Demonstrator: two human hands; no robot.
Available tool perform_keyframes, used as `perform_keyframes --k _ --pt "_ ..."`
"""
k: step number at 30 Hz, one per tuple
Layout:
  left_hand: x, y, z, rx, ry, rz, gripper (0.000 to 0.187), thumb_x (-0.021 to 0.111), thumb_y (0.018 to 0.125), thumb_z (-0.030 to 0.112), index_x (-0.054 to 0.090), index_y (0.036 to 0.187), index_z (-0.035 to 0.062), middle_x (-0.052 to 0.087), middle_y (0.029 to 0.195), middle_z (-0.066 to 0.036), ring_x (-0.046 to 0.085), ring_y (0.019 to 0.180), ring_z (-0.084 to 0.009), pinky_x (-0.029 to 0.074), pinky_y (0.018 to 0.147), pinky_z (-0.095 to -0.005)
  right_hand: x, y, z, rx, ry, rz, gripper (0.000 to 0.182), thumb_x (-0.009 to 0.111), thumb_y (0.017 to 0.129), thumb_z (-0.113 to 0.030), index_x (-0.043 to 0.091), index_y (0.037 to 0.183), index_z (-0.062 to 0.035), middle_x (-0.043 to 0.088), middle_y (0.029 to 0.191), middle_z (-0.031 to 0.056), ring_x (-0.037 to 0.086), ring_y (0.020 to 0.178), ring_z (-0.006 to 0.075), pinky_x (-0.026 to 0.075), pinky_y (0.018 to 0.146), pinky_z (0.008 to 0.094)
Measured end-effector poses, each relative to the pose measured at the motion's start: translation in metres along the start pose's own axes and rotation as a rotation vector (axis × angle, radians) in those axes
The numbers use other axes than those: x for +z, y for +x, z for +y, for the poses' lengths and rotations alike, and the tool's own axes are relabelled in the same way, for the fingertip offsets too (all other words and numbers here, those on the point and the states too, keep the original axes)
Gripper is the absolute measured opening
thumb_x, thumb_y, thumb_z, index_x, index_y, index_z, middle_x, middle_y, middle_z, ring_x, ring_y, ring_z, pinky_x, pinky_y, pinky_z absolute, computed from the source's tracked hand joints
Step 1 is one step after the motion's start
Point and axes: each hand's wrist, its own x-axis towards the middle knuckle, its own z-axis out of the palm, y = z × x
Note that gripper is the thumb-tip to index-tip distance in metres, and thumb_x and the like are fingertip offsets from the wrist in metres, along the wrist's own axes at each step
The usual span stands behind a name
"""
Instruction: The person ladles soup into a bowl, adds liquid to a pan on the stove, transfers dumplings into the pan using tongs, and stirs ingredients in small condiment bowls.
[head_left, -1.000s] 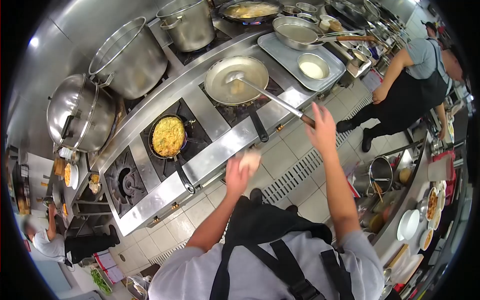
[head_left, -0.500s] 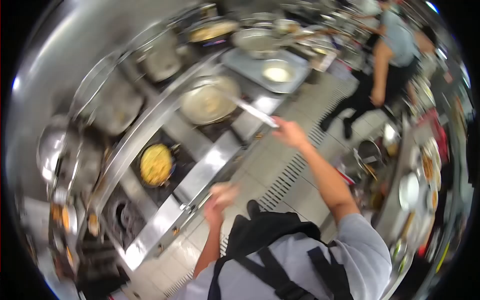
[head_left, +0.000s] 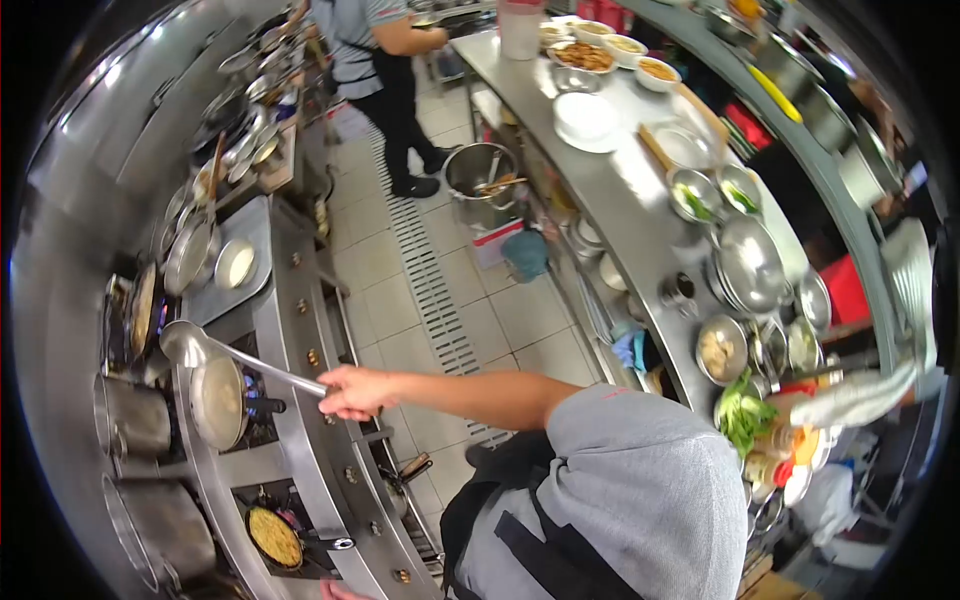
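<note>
My right hand (head_left: pixel 355 392) is closed round the end of a long metal ladle (head_left: pixel 262 366). The ladle's bowl overlaps the far rim of a pale frying pan (head_left: pixel 218 403), which sits on a burner with blue flame showing beside it. Closer to me, a dark pan holds a yellow, omelette-like food (head_left: pixel 275 537); its handle points toward the stove's front edge. Only a small part of my left hand (head_left: pixel 342 591) shows at the bottom edge, near that handle, and its fingers are mostly cut off.
Two tall pots (head_left: pixel 160 535) line the back of the stove. Beyond the pans, a grey tray (head_left: pixel 255 270) carries a bowl of white contents (head_left: pixel 235 263). Across the aisle, a steel counter (head_left: pixel 625 215) bears plates and bowls. A co-worker (head_left: pixel 375 70) stands farther up the aisle.
My view has swung toward the aisle and counter. The ladle's bowl has gone from inside the pale pan to its far rim, still in my right hand. My left hand is now mostly out of view.
</note>
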Motion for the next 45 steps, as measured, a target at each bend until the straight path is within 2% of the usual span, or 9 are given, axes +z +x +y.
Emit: perform_keyframes --k 6,12,14,17,21,27,30,39,45 --pt "0.142 0.019 0.084 -0.235 -0.992 -0.879 0.056 0.043 0.094 0.04 0.034 0.134 0.0018 0.043 0.134 -0.015 0.042 0.122 -0.0263 0.032 0.1 -0.0393 0.063 -0.122 0.07 -0.077 0.286 0.093 0.012 0.054 0.09 -0.02 0.05 0.095 -0.01 0.049 0.061 -0.0024 0.042 0.04 0.0033 0.031 0.034 0.0183" --pt "0.161 -0.034 0.117 -0.489 -1.45 -1.334 0.032 0.049 0.093 0.036 0.051 0.099 0.0047 0.053 0.078 -0.001 0.051 0.071 -0.0141 0.044 0.074 -0.0321 0.127 -0.209 0.144 -0.263 0.423 0.259 0.014 0.053 0.091 -0.021 0.05 0.098 -0.0094 0.052 0.061 0.0014 0.044 0.04 0.0052 0.035 0.036 0.0185" --pt "0.153 -0.059 0.124 -0.541 -1.395 -1.394 0.026 0.053 0.092 0.033 0.048 0.085 0.0082 0.044 0.065 0.002 0.045 0.06 -0.0122 0.044 0.065 -0.0301 0.141 -0.239 0.167 -0.309 0.442 0.286 0.026 0.053 0.091 -0.022 0.051 0.113 -0.0079 0.06 0.078 0.0059 0.055 0.052 0.0094 0.044 0.046 0.0207" --pt "0.162 -0.082 0.116 -0.52 -1.149 -1.457 0.027 0.054 0.092 0.031 0.045 0.076 0.0116 0.042 0.062 0.002 0.043 0.057 -0.0103 0.041 0.057 -0.027 0.167 -0.303 0.195 -0.384 0.251 0.433 0.051 0.055 0.091 -0.023 0.039 0.137 -0.0119 0.051 0.125 0.0105 0.053 0.106 0.0183 0.046 0.088 0.0313" --pt "0.158 -0.087 0.067 -0.466 -0.897 -1.604 0.027 0.055 0.091 0.03 0.045 0.074 0.0122 0.042 0.061 0.002 0.043 0.053 -0.0108 0.042 0.055 -0.0286 0.192 -0.404 0.269 -0.479 -0.254 0.827 0.046 0.059 0.087 -0.026 0.049 0.129 -0.0101 0.059 0.115 0.0105 0.059 0.097 0.0189 0.049 0.082 0.0312" --pt "0.074 -0.129 0.0 -0.251 -0.527 -1.738 0.029 0.057 0.089 0.033 0.045 0.073 0.0112 0.042 0.059 0.001 0.044 0.053 -0.0123 0.044 0.054 -0.0307 0.265 -0.56 0.358 0.277 -0.315 1.715 0.042 0.064 0.076 -0.019 0.057 0.116 -0.0082 0.061 0.101 0.0152 0.061 0.091 0.0302 0.05 0.077 0.0388" --pt "0.027 -0.168 0.004 -0.265 -0.511 -1.808 0.029 0.055 0.09 0.032 0.044 0.073 0.0103 0.041 0.059 0.0 0.044 0.053 -0.0131 0.043 0.053 -0.0311 0.254 -0.58 0.377 0.091 -0.507 2.106 0.036 0.063 0.075 -0.014 0.059 0.111 -0.0099 0.059 0.095 0.0127 0.061 0.083 0.0324 0.05 0.072 0.04" --pt "-0.056 -0.268 0.036 -0.045 -0.546 -2.045 0.03 0.052 0.091 0.033 0.052 0.087 0.0029 0.042 0.059 -0.002 0.043 0.055 -0.0138 0.041 0.059 -0.0302 0.181 -0.623 0.376 -0.134 -1.108 2.024 0.021 0.062 0.08 -0.016 0.063 0.1 -0.0103 0.055 0.083 0.0079 0.059 0.067 0.0291 0.048 0.058 0.0383" --pt "-0.076 -0.294 0.042 0.047 -0.5 -2.109 0.028 0.053 0.091 0.029 0.053 0.09 0.0018 0.044 0.06 -0.002 0.044 0.055 -0.0134 0.041 0.058 -0.0293 0.209 -0.646 0.369 -0.428 -0.86 2.261 0.015 0.059 0.083 -0.011 0.065 0.096 -0.0052 0.06 0.079 0.0113 0.059 0.067 0.0287 0.048 0.058 0.0345"
